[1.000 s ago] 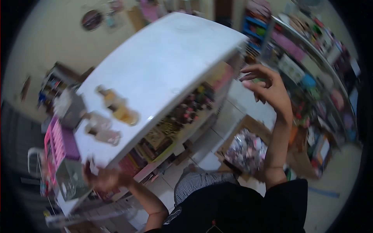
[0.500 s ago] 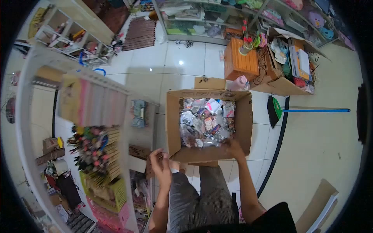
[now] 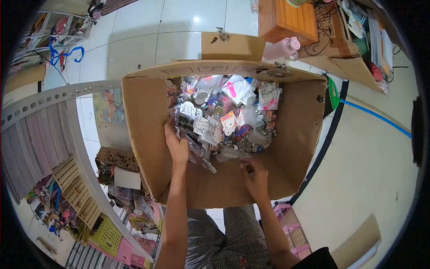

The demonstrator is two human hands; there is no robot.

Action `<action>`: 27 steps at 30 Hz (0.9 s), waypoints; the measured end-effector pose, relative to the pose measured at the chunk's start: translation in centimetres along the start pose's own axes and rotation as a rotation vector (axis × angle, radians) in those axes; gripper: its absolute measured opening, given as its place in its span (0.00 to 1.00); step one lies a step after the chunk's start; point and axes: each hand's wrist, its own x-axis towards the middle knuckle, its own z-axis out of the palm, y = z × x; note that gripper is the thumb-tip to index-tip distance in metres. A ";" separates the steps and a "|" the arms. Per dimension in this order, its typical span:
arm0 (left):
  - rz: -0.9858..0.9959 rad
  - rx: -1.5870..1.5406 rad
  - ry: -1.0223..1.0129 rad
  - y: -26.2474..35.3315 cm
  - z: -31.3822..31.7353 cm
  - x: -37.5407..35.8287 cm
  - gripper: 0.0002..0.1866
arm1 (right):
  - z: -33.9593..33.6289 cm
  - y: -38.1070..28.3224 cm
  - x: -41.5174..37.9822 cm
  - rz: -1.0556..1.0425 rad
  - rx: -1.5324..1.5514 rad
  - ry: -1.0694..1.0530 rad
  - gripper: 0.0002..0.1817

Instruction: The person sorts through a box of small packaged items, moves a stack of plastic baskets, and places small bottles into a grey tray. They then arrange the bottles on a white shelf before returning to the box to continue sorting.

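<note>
A large open cardboard box (image 3: 224, 186) stands before me, its bottom covered with small plastic packets (image 3: 212, 130) of trinkets and white cards. My left hand (image 3: 178, 145) reaches in along the left wall, thumb and fingers closed about the edge of a clear plastic packet (image 3: 197, 152). Near the box's front wall is my right hand (image 3: 256, 178), fingers curled with the tips by a clear bag (image 3: 230, 154). Whether anything sits in those fingertips is too small to tell.
Shelving with a perforated metal post (image 3: 83, 89) stands on the left, with baskets (image 3: 107, 233) below. Behind the box are a pink bottle (image 3: 282, 48) and a wooden cabinet (image 3: 286, 22). A blue-handled broom (image 3: 374, 116) lies at right.
My view has moved closer over the box. My left hand has come from outside the box's left side down onto the packets. My right hand stays near the front wall, now with curled fingers.
</note>
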 end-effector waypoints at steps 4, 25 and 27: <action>0.117 0.172 -0.025 -0.7 0.7 0.7 0.25 | 0.0 0.6 0.6 -0.076 0.013 0.035 0.10; 0.284 0.393 -0.210 -2.5 1.7 3.7 0.16 | 6.7 -11.4 18.3 -0.962 -0.332 -0.201 0.16; 0.241 0.308 -0.278 -0.7 2.0 2.4 0.16 | 8.1 -12.6 20.4 -0.861 -0.545 -0.392 0.18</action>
